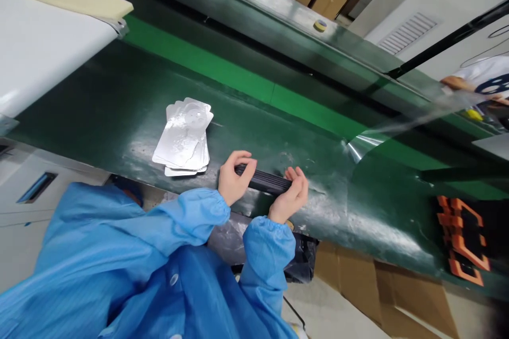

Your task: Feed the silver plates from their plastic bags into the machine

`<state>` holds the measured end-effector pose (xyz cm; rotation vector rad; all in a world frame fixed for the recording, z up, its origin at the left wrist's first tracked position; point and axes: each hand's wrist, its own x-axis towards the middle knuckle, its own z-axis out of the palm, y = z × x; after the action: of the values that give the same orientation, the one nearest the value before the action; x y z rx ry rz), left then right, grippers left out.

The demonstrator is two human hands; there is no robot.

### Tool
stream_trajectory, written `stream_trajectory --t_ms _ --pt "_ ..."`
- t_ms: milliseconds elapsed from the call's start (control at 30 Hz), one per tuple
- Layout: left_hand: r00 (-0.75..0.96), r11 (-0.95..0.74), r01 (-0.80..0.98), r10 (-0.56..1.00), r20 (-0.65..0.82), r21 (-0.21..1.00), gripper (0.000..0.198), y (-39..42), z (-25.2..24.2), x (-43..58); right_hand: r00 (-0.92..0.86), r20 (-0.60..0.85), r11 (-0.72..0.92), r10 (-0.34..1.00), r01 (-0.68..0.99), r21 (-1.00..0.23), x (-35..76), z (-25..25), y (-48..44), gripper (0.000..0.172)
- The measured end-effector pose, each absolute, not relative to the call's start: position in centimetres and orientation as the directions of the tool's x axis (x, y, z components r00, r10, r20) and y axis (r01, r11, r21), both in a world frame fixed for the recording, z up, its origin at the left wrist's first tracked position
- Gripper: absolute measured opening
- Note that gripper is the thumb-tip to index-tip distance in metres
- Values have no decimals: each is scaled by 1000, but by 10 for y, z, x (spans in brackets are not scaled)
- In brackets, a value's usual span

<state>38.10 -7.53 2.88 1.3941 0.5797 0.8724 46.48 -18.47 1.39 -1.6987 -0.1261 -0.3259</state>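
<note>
A stack of thin black strips or plates [265, 181] lies level between my two hands, over the front part of the dark green table. My left hand [235, 177] is closed round its left end, thumb and fingers pinching it. Around the right end my right hand [291, 194] is closed too, its fingers curled at the far side. Just left of my left hand, a loose pile of silvery-white cards or sheets with rounded corners [183, 135] rests on the table [107, 95], its pieces fanned unevenly.
Orange and black frames [463, 238] sit at the far right. Clear plastic film [360, 145] rises at the right. A white machine surface [47, 42] stands at the left. A tape roll [320, 25] lies on the back ledge. Another person's arm [457, 83] shows at right; cardboard [358, 280] is below.
</note>
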Motion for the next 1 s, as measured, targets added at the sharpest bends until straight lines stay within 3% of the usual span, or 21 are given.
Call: stream_trajectory --t_ms 200,367,467,533,600,700,767,833,933,1000 --pt "595 61 -142 803 36 988 12 -78 29 390 963 267 -361 -47 233 -903 474 20 -181 42" --pt "688 245 -119 719 -98 962 20 -69 54 362 936 350 -408 40 335 -850 477 66 -183 34" --pt "883 422 -64 446 -145 904 37 -52 73 314 906 306 -427 291 410 -806 457 114 -171 31" --pt "979 675 115 46 -197 729 65 -39 80 278 802 190 -487 567 512 -708 427 143 -150 32" --pt "978 775 202 -121 -172 599 77 -29 78 246 646 39 -526 762 653 -545 391 164 -118 35" --pt "967 913 163 -72 -245 374 46 -23 61 208 482 -137 -493 866 771 -404 345 177 -68 40" --pt "965 942 102 -15 -263 320 31 -22 51 186 344 -216 -406 914 771 -490 329 180 -48 43" --pt "972 954 71 -1 -234 291 34 -20 47 162 223 -196 -297 955 730 -615 321 183 -40 42" --pt "988 984 -4 31 -148 180 53 -10 51 119 195 -120 -224 973 710 -667 316 183 -35 41" --pt "984 981 -111 130 -118 159 57 0 57 90 122 -206 -233 971 670 -705 306 177 -28 44"
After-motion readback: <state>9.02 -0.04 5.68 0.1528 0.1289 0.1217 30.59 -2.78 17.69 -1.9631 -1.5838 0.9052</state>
